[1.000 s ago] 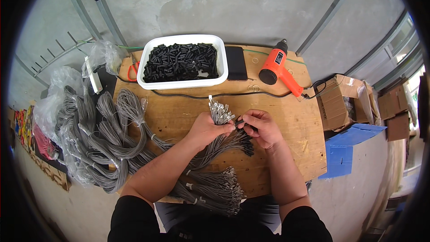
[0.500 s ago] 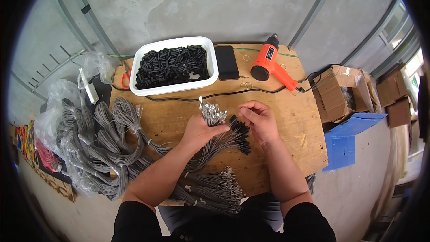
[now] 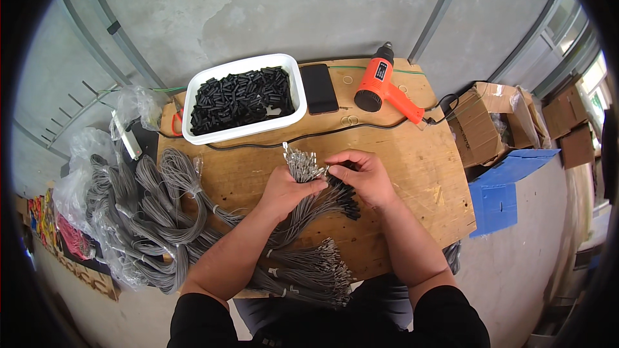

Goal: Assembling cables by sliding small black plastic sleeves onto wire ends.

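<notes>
A bundle of thin grey wires with bare metal terminals (image 3: 300, 164) is gripped in my left hand (image 3: 284, 194), terminals pointing up and away from me. My right hand (image 3: 367, 182) meets the bundle's right side, thumb and forefinger pinching one metal terminal (image 3: 327, 171). Below and between the hands, several wires fan out to the right with black sleeves (image 3: 349, 202) on their ends. Nearer to me lies another group of wire bundles (image 3: 330, 273) with bare metal ends. Beyond my hands stands a white tub (image 3: 242, 135) of short black tube pieces (image 3: 238, 98).
An orange heat gun (image 3: 376, 85) lies at the back right, beside a black phone-like slab (image 3: 319, 89). A black cord (image 3: 316, 135) crosses the wooden table (image 3: 419, 200). Coiled grey cables (image 3: 151, 212) crowd the left. A cardboard box (image 3: 480, 119) and blue box (image 3: 496, 208) stand to the right.
My right hand has moved left to the bundle and now pinches a terminal there. My left hand keeps its hold. The whole view has shifted slightly.
</notes>
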`<action>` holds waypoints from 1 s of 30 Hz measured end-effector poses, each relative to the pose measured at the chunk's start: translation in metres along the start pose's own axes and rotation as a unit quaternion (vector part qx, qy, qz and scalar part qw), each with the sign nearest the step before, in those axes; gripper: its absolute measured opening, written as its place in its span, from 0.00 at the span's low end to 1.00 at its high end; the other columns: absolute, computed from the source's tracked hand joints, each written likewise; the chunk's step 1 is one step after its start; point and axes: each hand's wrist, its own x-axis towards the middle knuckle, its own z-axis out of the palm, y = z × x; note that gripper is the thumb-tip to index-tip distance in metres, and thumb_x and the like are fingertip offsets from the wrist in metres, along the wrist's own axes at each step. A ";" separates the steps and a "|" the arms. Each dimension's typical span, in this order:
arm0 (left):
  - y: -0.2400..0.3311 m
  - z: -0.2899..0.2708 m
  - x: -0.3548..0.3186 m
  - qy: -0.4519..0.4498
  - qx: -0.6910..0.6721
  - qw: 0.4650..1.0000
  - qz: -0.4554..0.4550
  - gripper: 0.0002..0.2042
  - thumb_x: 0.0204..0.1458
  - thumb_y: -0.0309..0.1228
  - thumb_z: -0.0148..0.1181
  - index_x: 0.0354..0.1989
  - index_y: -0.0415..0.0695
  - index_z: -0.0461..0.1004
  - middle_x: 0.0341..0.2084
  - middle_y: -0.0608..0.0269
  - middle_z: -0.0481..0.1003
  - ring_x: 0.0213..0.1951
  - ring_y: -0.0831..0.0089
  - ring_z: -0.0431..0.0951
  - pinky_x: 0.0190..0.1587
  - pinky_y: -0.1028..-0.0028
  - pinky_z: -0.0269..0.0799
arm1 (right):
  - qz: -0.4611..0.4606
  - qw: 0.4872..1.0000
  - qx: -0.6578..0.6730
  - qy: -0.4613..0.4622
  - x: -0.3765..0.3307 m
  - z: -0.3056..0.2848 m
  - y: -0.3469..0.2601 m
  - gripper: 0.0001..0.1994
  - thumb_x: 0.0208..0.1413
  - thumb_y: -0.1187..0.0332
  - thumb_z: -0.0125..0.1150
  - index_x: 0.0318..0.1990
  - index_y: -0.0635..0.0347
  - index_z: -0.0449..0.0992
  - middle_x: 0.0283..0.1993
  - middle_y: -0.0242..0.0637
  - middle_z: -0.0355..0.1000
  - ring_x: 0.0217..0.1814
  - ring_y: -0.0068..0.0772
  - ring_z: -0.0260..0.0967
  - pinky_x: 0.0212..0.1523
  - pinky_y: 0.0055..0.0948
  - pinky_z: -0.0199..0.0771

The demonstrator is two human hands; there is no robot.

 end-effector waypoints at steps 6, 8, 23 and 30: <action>-0.001 -0.002 -0.001 -0.013 -0.040 0.999 0.003 0.06 0.52 0.20 0.68 0.37 0.36 0.78 0.27 0.64 0.77 0.27 0.78 0.75 0.31 0.77 0.71 | 0.004 1.000 0.017 -0.023 0.000 -0.003 -0.005 0.06 0.58 0.79 0.63 0.43 0.68 0.79 0.39 0.34 0.79 0.40 0.19 0.74 0.45 0.23 0.77; -0.002 -0.002 0.000 -0.008 -0.050 0.999 -0.008 0.06 0.52 0.21 0.67 0.37 0.36 0.78 0.27 0.64 0.77 0.27 0.78 0.74 0.31 0.77 0.71 | 0.006 0.999 0.021 -0.023 0.000 -0.004 -0.004 0.05 0.58 0.79 0.63 0.41 0.67 0.78 0.38 0.34 0.79 0.40 0.19 0.74 0.44 0.23 0.77; 0.003 0.000 0.000 -0.008 -0.047 0.999 -0.001 0.03 0.55 0.21 0.62 0.36 0.35 0.76 0.24 0.64 0.75 0.25 0.78 0.73 0.29 0.76 0.69 | 0.062 0.960 0.272 0.002 0.010 -0.028 0.003 0.08 0.66 0.77 0.49 0.45 0.65 0.75 0.39 0.41 0.76 0.26 0.19 0.60 0.24 0.16 0.59; 0.003 -0.002 0.001 -0.003 -0.070 0.997 -0.030 0.03 0.55 0.22 0.63 0.34 0.35 0.75 0.23 0.64 0.74 0.25 0.76 0.73 0.30 0.75 0.69 | 0.070 0.869 0.476 0.111 0.018 -0.050 0.013 0.10 0.70 0.73 0.45 0.55 0.61 0.69 0.48 0.43 0.74 0.31 0.19 0.61 0.21 0.13 0.60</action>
